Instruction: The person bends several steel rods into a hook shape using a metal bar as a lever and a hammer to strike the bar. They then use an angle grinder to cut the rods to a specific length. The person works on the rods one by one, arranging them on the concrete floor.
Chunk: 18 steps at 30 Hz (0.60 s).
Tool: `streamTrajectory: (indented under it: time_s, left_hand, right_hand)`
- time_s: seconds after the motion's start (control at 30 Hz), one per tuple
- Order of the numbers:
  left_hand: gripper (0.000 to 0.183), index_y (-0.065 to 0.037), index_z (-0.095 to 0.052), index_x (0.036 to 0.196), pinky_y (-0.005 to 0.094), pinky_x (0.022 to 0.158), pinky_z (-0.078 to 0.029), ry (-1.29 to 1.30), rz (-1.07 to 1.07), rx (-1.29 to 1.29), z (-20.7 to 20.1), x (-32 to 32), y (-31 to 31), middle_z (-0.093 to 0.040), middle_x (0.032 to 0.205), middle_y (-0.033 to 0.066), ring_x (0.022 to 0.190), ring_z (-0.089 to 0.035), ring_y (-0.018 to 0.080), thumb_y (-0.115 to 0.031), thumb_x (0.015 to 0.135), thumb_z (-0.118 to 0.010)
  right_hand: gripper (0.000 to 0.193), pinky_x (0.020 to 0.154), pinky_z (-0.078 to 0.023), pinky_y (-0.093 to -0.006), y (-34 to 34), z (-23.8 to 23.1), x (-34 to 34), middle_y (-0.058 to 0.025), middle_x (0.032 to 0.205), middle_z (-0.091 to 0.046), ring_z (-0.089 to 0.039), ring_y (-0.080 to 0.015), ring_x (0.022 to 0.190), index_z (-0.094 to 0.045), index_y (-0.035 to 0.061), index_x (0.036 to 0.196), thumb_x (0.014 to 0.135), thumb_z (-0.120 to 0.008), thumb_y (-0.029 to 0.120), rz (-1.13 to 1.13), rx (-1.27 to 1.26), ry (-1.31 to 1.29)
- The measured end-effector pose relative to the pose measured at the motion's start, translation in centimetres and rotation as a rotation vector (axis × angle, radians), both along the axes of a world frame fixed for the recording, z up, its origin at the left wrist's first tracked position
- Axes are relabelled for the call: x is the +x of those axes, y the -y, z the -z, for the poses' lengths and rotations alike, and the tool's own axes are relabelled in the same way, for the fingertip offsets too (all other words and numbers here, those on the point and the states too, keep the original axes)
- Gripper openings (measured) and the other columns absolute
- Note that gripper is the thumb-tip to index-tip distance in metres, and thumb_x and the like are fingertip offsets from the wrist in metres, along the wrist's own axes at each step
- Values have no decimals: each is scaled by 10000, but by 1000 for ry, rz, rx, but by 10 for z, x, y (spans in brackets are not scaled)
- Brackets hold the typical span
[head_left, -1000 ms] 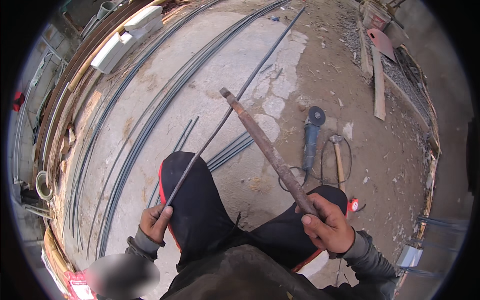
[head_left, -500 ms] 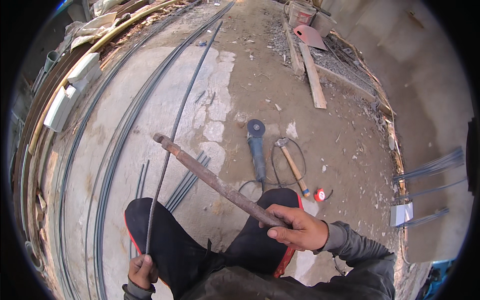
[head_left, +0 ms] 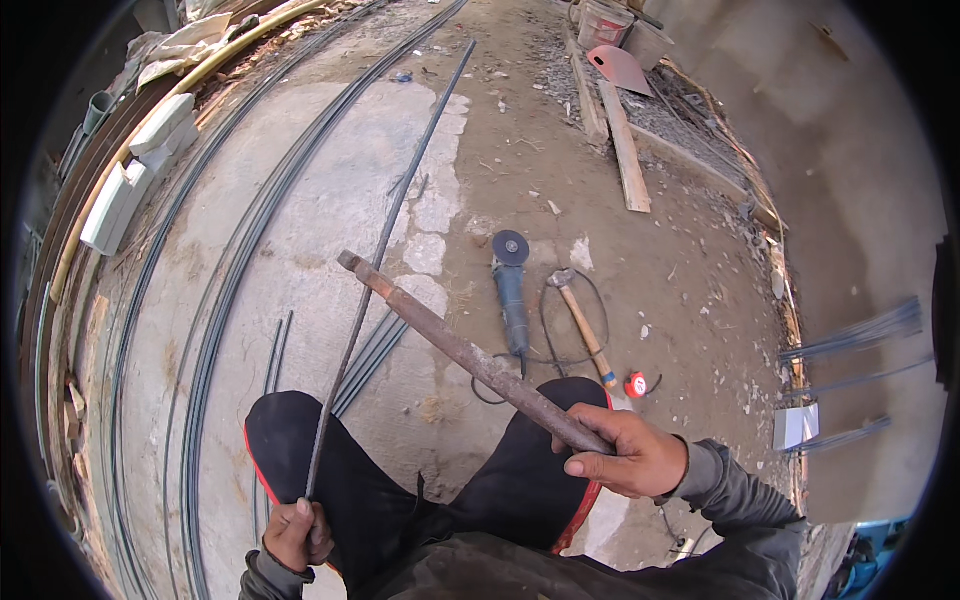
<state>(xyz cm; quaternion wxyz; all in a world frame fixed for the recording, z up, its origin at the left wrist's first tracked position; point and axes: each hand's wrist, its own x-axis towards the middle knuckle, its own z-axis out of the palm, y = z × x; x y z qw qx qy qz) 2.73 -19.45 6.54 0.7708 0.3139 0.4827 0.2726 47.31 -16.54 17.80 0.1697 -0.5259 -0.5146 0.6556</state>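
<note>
Left hand (head_left: 298,535): fingers pinched a long rod (head_left: 388,232)
Right hand (head_left: 632,455): fingers gripped a rusty bar (head_left: 470,357) — which crossed the rod

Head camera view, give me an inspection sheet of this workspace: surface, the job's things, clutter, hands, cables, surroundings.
Surface: pale concrete, patchy along its right edge, beside brown dirt.
Job's things: long dark rod; rusty bar crossing it in view, contact unclear.
Clutter: angle grinder, hammer and red tape measure on the dirt; bundled rods on the concrete.
Hands: left hand holds the rod near its lower end; right hand grips the bar's lower end.
Cables: dark cable looped around the hammer, beside the grinder.
Surroundings: white blocks at left; plank and buckets toward upper right.
</note>
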Motion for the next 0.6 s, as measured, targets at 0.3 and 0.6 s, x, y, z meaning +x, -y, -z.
streamTrajectory:
  time_s: [0.3, 0.6]
  left_hand:
    - [625, -27, -466, 688, 279, 433, -201, 223, 16, -117, 11, -15, -10, -317, 537, 7, 432, -248, 93, -507, 1089, -452]
    - [654, -28, -460, 678, 278, 432, -189, 346, 15, -152, 17, -24, -4, -290, 539, -15, 440, -234, 82, -541, 1083, -442]
  right_hand:
    - [316, 505, -377, -219, -10, -11, -7, 51, 794, -509, -451, -31, 560, -554, 37, 1204, 1040, -646, 290, 33, -194, -85]
    - [328, 449, -352, -223, -29, -14, -23, 44, 720, -489, -462, -31, 503, -522, 14, 1207, 1052, -618, 287, -40, -182, -105]
